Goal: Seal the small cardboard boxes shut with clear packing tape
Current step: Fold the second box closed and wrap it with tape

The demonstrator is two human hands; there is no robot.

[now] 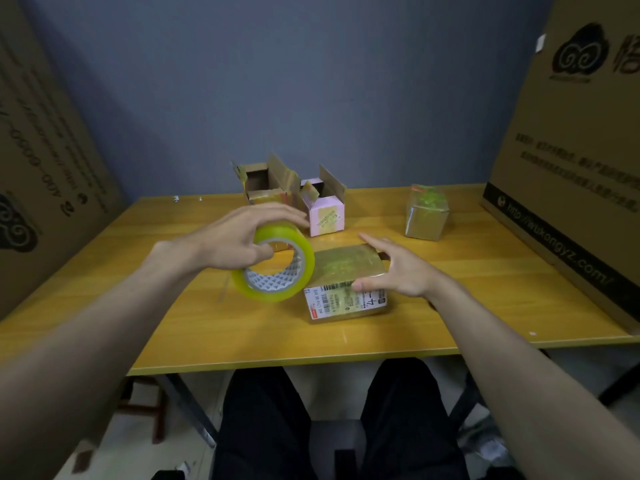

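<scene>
My left hand (239, 237) grips a roll of clear packing tape (277, 268), thumb through its core, just left of a small closed cardboard box (346, 271) with a white label on its front. My right hand (394, 268) rests on that box's right side with straight fingers, thumb on the front top edge. Behind stand an open brown box (263, 181) and an open pink box (325, 213). A closed, taped box (427, 213) sits at the back right.
The yellow wooden table (242, 334) carries everything. Large cardboard cartons lean at the left (41, 161) and right (575, 161) edges. My legs in dark trousers (263, 427) show under the table's front edge.
</scene>
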